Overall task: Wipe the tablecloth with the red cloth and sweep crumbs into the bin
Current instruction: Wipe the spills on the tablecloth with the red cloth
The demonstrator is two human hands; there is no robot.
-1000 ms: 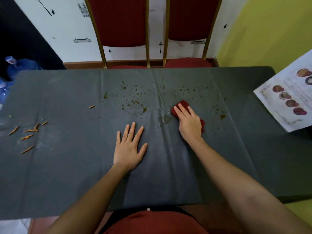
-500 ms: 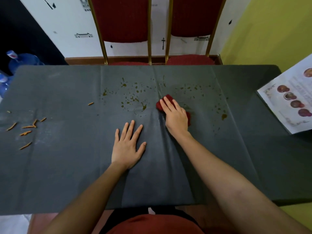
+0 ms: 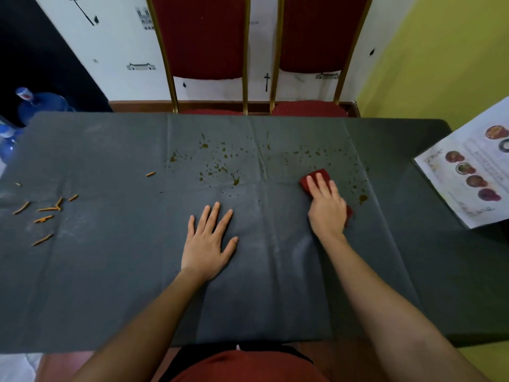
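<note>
A dark grey tablecloth [image 3: 110, 271] covers the table. My right hand [image 3: 326, 205] presses flat on the red cloth [image 3: 316, 176], right of centre; only the cloth's far corner and a bit by my wrist show. My left hand [image 3: 209, 241] lies flat and spread on the tablecloth at the centre, holding nothing. Brown splatter stains [image 3: 220, 168] dot the far middle, and one larger drop [image 3: 363, 199] sits just right of my right hand. Orange crumbs [image 3: 46, 213] lie scattered at the left. No bin is in view.
A printed menu sheet [image 3: 468, 172] lies at the right edge. Two red chairs [image 3: 203, 37] with gold frames stand behind the far edge. Blue water bottles [image 3: 38, 103] stand on the floor at the far left. One lone crumb [image 3: 150, 174] lies left of the stains.
My right hand has slid the red cloth from the centre fold to the right, toward the larger drop. The left hand stays flat in place.
</note>
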